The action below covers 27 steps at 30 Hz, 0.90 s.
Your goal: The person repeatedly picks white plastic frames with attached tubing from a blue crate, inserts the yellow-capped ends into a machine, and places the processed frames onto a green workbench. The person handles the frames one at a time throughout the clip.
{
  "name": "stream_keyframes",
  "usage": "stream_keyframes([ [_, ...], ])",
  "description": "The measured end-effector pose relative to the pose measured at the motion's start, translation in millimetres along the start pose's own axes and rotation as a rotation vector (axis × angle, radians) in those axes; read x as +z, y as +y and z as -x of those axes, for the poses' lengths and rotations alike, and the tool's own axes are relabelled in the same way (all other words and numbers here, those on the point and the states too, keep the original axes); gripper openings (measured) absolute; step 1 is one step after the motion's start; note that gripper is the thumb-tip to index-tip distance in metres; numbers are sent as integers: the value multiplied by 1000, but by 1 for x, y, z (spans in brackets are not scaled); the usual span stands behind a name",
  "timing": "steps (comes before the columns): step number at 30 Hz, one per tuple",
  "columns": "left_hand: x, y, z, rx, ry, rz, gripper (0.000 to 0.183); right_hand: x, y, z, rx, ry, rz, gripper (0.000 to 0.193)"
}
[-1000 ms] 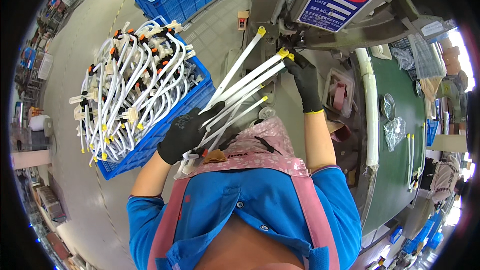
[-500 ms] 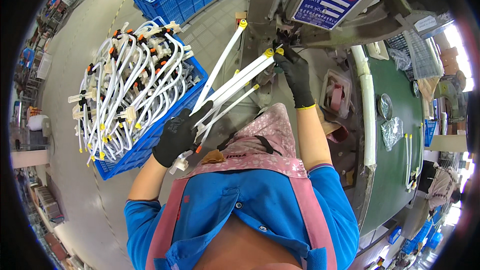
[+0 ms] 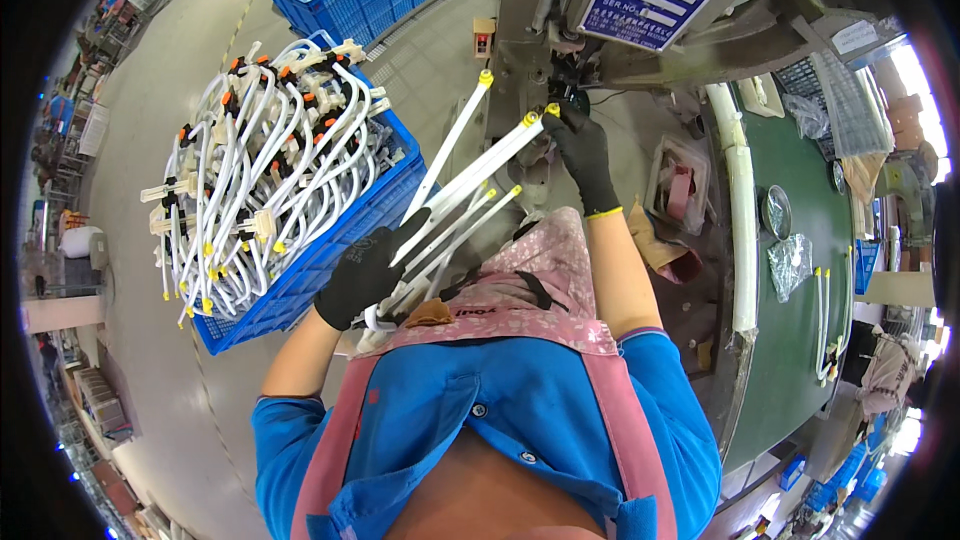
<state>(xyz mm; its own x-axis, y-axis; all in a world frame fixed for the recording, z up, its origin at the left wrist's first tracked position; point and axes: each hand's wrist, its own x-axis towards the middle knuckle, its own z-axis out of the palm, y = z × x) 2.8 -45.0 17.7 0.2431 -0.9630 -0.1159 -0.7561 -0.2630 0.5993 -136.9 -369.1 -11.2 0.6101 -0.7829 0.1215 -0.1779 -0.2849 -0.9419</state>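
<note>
My left hand (image 3: 368, 272) grips tube bundle (image 3: 450, 205); right hand (image 3: 583, 152) pinches one tube end at machine (image 3: 560, 50). Crate (image 3: 330, 240) beside machine still full, most work left.

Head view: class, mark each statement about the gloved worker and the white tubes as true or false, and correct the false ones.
1. The left hand grips a bundle of white tubes with yellow end caps. True.
2. Both hands are bare. False: both wear black gloves.
3. The right hand is at the far ends of the tubes, close to the machine. True.
4. The blue crate to the person's left holds only red boxes. False: it is heaped with bent white tubes with orange and yellow fittings.
5. The person wears a green shirt. False: it is a blue shirt under a pink apron.
</note>
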Motion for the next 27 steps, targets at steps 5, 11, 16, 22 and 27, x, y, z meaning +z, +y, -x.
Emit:
stream_keyframes([
  [5, 14, -8, 1, 69, 90, 4, 80, -4, 1, 9, 0, -1, 80, 34],
  [11, 11, 3, 3, 18, 64, 72, 78, -11, 28, 33, 1, -64, 87, 29],
  [16, 7, 9, 4, -65, -10, 66, 76, -19, 48, 62, 46, -150, 8, 28],
  [22, 11, -3, 5, -13, 97, 18, 69, -17, 20, 96, 13, -163, 61, 26],
  [27, 16, -4, 27, 36, 137, 33, 65, 20, -39, 128, -114, -290, -80, 30],
])
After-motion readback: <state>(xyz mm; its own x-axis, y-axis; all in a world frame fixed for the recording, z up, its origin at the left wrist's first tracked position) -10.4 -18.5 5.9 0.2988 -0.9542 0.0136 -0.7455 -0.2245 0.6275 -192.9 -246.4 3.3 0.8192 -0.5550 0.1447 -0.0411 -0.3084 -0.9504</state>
